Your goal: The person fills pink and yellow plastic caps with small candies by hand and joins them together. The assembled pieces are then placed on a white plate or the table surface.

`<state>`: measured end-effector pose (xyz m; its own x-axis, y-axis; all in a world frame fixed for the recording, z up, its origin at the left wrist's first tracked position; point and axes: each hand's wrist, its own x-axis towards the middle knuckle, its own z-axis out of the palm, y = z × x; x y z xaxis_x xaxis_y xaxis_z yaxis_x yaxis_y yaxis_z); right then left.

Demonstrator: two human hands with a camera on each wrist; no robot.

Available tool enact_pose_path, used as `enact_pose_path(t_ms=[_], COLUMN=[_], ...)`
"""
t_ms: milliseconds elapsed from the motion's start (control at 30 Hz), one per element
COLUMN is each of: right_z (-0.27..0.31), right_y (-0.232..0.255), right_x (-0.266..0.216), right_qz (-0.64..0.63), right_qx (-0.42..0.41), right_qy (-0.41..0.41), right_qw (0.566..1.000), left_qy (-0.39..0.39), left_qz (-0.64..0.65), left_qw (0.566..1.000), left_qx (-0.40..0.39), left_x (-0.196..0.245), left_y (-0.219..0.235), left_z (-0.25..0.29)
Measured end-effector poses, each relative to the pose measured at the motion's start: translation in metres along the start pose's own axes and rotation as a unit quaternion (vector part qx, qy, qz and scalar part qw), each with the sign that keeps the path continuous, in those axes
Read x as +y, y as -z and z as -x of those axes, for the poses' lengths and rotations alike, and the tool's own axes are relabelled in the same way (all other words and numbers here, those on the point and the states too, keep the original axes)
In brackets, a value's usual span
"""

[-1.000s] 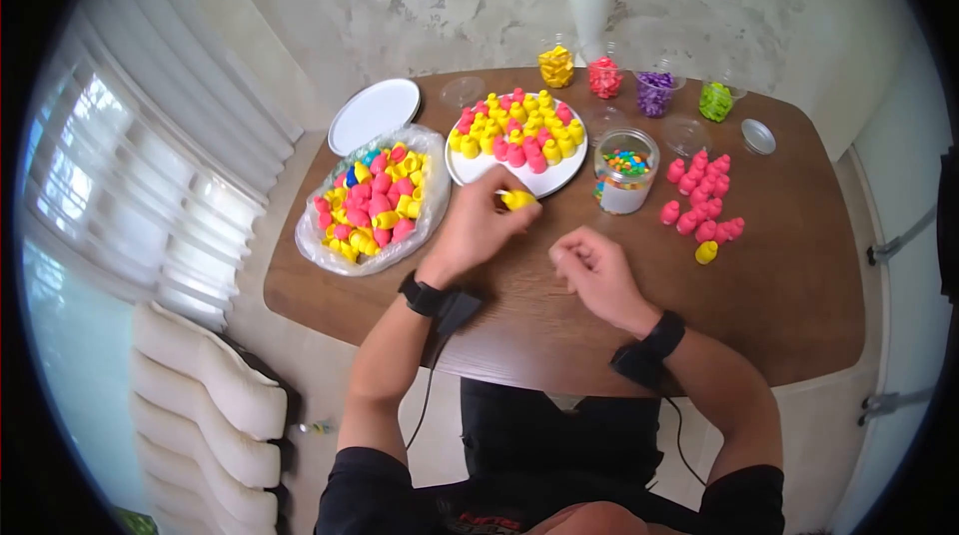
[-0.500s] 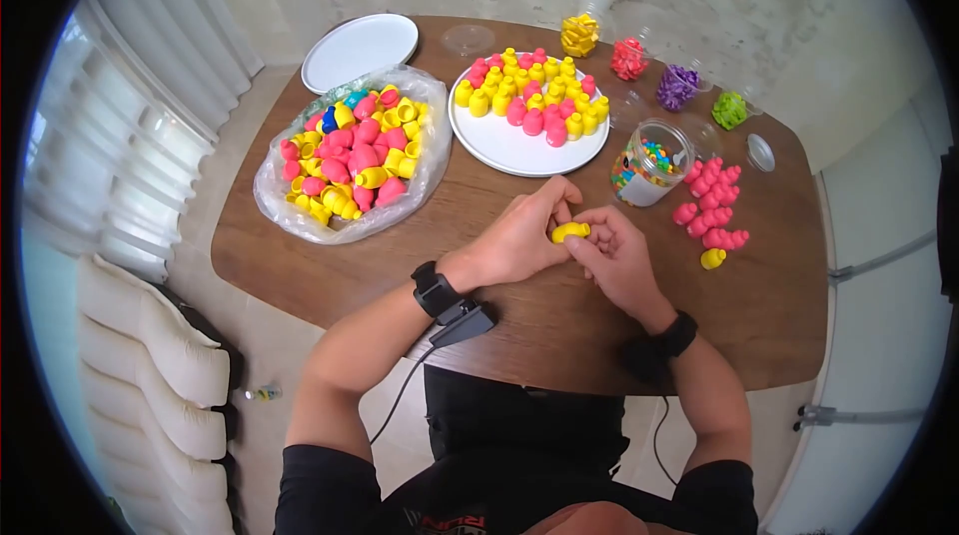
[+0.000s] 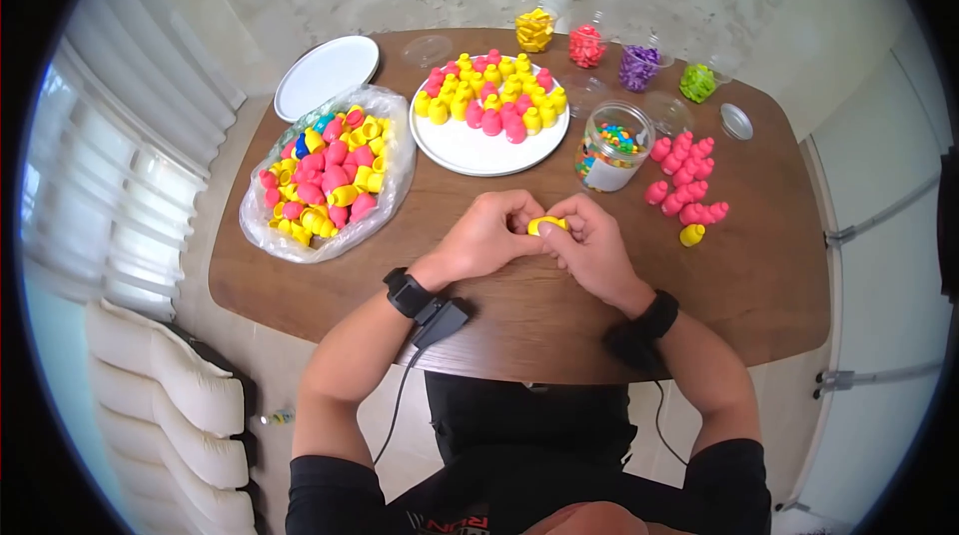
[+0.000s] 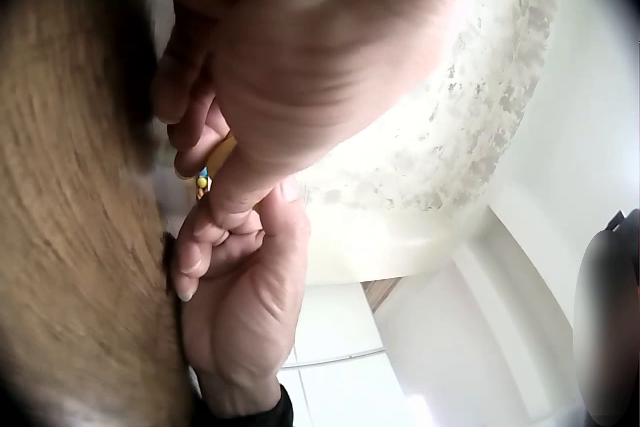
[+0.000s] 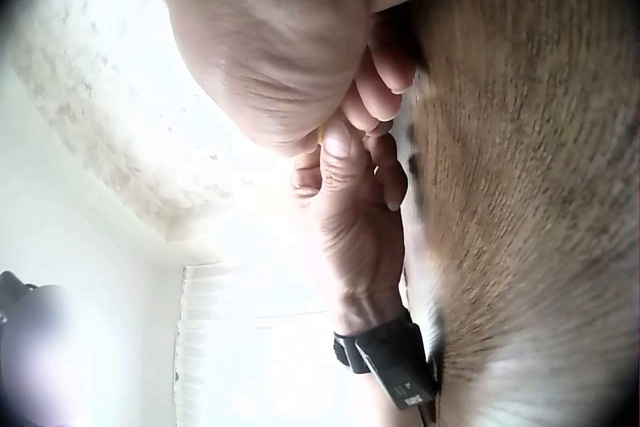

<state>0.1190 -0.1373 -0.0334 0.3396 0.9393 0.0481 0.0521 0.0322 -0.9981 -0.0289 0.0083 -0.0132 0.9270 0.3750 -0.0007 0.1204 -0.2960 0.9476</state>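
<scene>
Now my right grip has joined my left grip mid-frame, both pinching a yellow piece; seemingly a two-handed step.

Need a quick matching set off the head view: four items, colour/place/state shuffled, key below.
Column 1
1. held piece
2. bag
3. jar
4. loaded plate

Column 2
A. carries standing pink and yellow pieces
B. plain yellow
C. has a white label
D. sits left of the loaded plate in the picture

Pairs: 1-B, 2-D, 3-C, 4-A
</scene>
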Motion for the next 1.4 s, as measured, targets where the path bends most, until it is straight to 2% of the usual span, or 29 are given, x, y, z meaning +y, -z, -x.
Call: enact_pose_path(t_ms=[100, 300, 700, 800, 900, 1067, 1167, 1233, 1367, 1400], right_z=[0.002, -0.001, -0.002, -0.001, -0.001, -0.002, -0.004, -0.008, -0.002, -0.001], right_y=[0.002, 0.006, 0.008, 0.010, 0.010, 0.006, 0.000, -0.001, 0.005, 0.005], right_x=[-0.006, -0.007, -0.007, -0.006, -0.009, -0.004, 0.007, 0.020, 0.003, 0.003], right_qz=[-0.018, -0.064, -0.097, -0.107, -0.107, -0.106, -0.091, -0.031, 0.045, 0.052], right_qx=[-0.004, -0.001, 0.002, -0.006, -0.006, -0.009, -0.008, 0.005, 0.031, 0.043], right_qy=[-0.007, -0.020, -0.024, -0.024, -0.035, -0.021, 0.047, 0.077, 0.110, 0.131], right_qw=[1.000, 0.998, 0.995, 0.994, 0.994, 0.994, 0.995, 0.997, 0.992, 0.989], left_qy=[0.079, 0.039, 0.043, 0.021, 0.018, 0.035, 0.038, 0.025, 0.027, 0.023], left_qz=[0.085, 0.198, 0.216, 0.218, 0.199, 0.203, 0.179, 0.161, 0.169, 0.131], left_qw=[0.992, 0.977, 0.973, 0.973, 0.978, 0.979, 0.982, 0.985, 0.980, 0.986], left_qx=[-0.055, -0.066, -0.072, -0.072, -0.060, 0.012, 0.050, 0.060, 0.100, 0.104], left_x=[0.004, -0.004, -0.007, -0.009, -0.006, 0.002, -0.001, 0.001, 0.017, 0.025], left_y=[0.004, -0.001, 0.004, 0.004, 0.003, 0.007, 0.013, 0.016, 0.022, 0.024], left_z=[0.000, -0.003, -0.005, -0.006, -0.006, -0.004, -0.003, -0.003, -0.010, -0.017])
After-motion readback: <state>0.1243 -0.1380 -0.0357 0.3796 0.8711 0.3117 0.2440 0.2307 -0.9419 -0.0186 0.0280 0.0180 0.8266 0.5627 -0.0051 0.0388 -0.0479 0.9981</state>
